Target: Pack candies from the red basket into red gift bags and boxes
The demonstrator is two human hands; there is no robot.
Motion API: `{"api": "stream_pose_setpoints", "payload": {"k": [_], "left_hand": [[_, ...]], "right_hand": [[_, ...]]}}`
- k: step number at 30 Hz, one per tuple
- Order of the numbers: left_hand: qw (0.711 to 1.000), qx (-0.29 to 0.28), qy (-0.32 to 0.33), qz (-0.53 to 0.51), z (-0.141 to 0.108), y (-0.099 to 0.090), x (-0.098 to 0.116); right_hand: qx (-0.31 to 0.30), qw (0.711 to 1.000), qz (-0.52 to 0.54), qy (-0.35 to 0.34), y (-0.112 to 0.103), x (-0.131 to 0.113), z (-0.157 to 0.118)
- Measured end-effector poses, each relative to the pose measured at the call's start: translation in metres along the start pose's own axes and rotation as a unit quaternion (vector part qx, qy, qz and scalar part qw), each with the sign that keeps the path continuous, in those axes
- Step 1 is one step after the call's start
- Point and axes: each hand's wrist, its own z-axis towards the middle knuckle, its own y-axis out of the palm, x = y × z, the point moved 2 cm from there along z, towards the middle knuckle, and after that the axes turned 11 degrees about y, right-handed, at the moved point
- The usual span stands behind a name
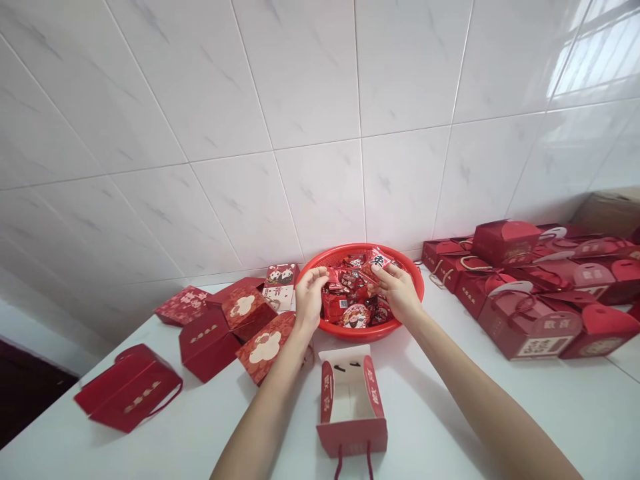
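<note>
A: Location of the wrapped packet (379,259)?

B: Above the far right part of the red basket (360,333), in the right hand (395,285). Thumb and fingers closed on its lower part.

A: Left hand (311,293)?

B: At the basket's left side, thumb and fingertips drawn together beside a red packet (335,279). Whether they grip it: cannot tell.

A: Good handling here?

B: Judgement: pinch by the edge, lightly, since the wrapper is probably slick; separate each piece from its neighbours so that two do not come up together; clear the rim before crossing it.

A: Direction, long axis?

B: Dark printed character faces the camera; free end points up and toward the tiled wall (320,187). Fingers cover the rest, so the long axis cannot be fixed.

A: Surroundings?

B: Open box (353,437) on the near side of the basket, between the forearms, its length running from basket toward person. Red boxes (207,343) at left, a boxed cluster (530,327) at right, on the white table (425,413).
</note>
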Motion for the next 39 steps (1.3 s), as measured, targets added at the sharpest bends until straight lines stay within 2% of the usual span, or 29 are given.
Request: {"api": "stream_pose_setpoints", "payload": {"k": [3,7,9,11,13,15,17,20,22,24,28,32,34,36,39], "left_hand": [[0.989,-0.089,-0.011,0.118,0.011,-0.001,-0.007],[0.964,-0.216,-0.033,0.151,0.015,0.007,-0.01],[0.932,-0.304,0.008,0.196,0.012,0.016,-0.01],[0.884,-0.372,0.073,0.272,0.01,0.025,-0.011],[0.838,-0.417,0.112,0.334,0.009,0.032,-0.013],[0.814,-0.453,0.118,0.345,0.009,0.037,-0.016],[0.82,-0.454,0.117,0.328,0.01,0.037,-0.016],[0.867,-0.378,0.114,0.306,0.013,0.034,-0.013],[0.886,-0.354,0.108,0.279,0.012,0.033,-0.011],[0.881,-0.388,0.098,0.253,0.009,0.035,-0.01],[0.835,-0.485,0.086,0.245,0.002,0.039,-0.009],[0.808,-0.518,0.077,0.27,-0.001,0.04,-0.008],[0.8,-0.515,0.088,0.295,0.0,0.041,-0.007],[0.802,-0.488,0.101,0.328,0.001,0.041,-0.007],[0.837,-0.395,0.1,0.365,0.005,0.039,-0.005]], "right_hand": [[-0.008,1.0,-0.003,-0.025,0.002,-0.001,-0.004],[0.004,0.999,0.004,-0.051,-0.001,-0.004,-0.004],[0.012,0.998,0.002,-0.068,-0.003,-0.007,-0.001],[0.017,0.997,-0.008,-0.074,-0.004,-0.009,0.001],[0.018,0.998,-0.015,-0.055,-0.005,-0.009,0.002],[0.02,0.999,-0.016,-0.026,-0.006,-0.007,0.003],[0.022,1.0,-0.012,-0.011,-0.006,-0.005,0.004],[0.017,1.0,-0.012,-0.013,-0.006,-0.003,0.004],[0.02,1.0,-0.011,-0.011,-0.005,-0.002,0.004],[0.027,1.0,-0.007,-0.008,-0.005,-0.003,0.004],[0.04,0.999,0.007,-0.008,-0.004,-0.005,0.003],[0.053,0.998,0.018,-0.007,-0.004,-0.006,0.002],[0.057,0.998,0.02,-0.008,-0.004,-0.006,0.001],[0.062,0.998,0.021,-0.009,-0.004,-0.006,0.001],[0.067,0.997,0.021,-0.008,-0.004,-0.007,0.001]]}}
